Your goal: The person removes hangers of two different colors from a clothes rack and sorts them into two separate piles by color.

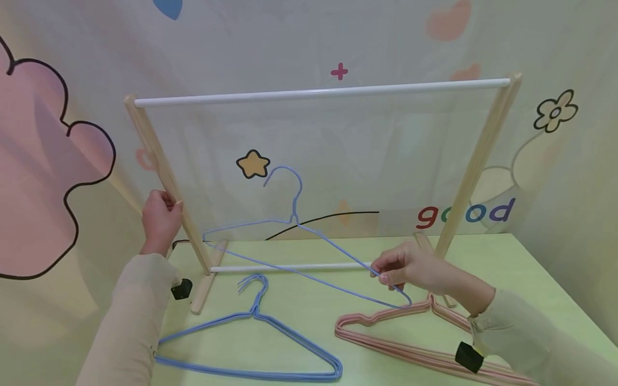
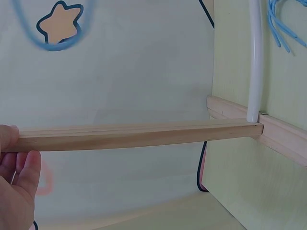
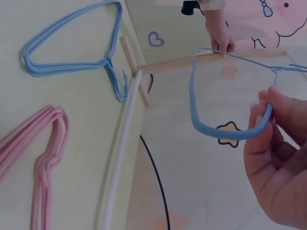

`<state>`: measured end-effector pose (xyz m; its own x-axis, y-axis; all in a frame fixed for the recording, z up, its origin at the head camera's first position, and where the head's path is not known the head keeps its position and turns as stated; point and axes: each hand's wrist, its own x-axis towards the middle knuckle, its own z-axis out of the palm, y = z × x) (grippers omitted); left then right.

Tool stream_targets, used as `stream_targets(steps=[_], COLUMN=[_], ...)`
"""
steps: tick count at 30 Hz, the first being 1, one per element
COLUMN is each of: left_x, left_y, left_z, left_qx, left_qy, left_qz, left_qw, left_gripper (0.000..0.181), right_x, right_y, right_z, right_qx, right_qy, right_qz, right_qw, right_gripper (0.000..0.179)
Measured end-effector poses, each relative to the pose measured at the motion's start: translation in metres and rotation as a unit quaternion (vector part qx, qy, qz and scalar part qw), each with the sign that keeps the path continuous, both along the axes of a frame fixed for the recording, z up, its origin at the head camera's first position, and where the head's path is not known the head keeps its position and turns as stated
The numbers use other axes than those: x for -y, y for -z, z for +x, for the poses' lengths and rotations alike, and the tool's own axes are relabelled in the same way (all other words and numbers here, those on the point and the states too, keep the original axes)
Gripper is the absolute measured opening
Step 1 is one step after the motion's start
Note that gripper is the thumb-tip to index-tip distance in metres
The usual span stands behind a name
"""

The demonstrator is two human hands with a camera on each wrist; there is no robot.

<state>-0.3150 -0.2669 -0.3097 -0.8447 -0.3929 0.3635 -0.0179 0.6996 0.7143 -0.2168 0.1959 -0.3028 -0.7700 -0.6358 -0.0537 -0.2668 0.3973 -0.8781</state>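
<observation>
My right hand (image 1: 410, 265) pinches a blue hanger (image 1: 333, 244) by its right shoulder, between thumb and fingers. The hanger is raised in front of the rack, its hook up and below the white top rail (image 1: 309, 94). In the right wrist view the rounded end of the blue hanger (image 3: 220, 134) sticks out past the fingertips. At the rack's left side, my left hand (image 1: 163, 221) grips the wooden upright (image 1: 161, 166). The left wrist view shows its thumb and fingers on either side of that wooden upright (image 2: 139, 136).
On the green table (image 1: 289, 327) lies a stack of blue hangers (image 1: 251, 372), front left. A stack of pink hangers (image 1: 386, 346) lies at right, partly under my right forearm. The rack's lower white rail (image 1: 289, 267) runs behind them. A printed curtain (image 1: 376, 155) hangs behind.
</observation>
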Motion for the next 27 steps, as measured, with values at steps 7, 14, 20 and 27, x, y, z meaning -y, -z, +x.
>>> stream_targets(steps=[7, 14, 20, 27], left_x=[0.000, -0.001, 0.000, 0.002], left_y=[0.000, 0.000, 0.000, 0.001], left_z=[0.000, 0.001, 0.000, -0.001], left_qx=[-0.017, -0.015, -0.012, -0.011], left_qy=[-0.004, -0.001, 0.003, 0.005], left_qz=[-0.011, -0.013, -0.012, -0.013], left_qw=[0.9998, 0.9998, 0.9998, 0.9998], left_gripper=[0.027, 0.028, 0.028, 0.029], right_x=[0.005, 0.017, 0.031, 0.050], right_y=[0.026, 0.050, 0.071, 0.094], right_z=[0.003, 0.005, 0.004, 0.009], right_qx=[0.038, 0.055, 0.076, 0.139], right_qy=[-0.052, -0.094, -0.130, -0.123], right_qz=[-0.022, -0.059, -0.092, -0.099], right_qw=[0.9977, 0.9923, 0.9844, 0.9776], right_gripper=[0.020, 0.018, 0.015, 0.024])
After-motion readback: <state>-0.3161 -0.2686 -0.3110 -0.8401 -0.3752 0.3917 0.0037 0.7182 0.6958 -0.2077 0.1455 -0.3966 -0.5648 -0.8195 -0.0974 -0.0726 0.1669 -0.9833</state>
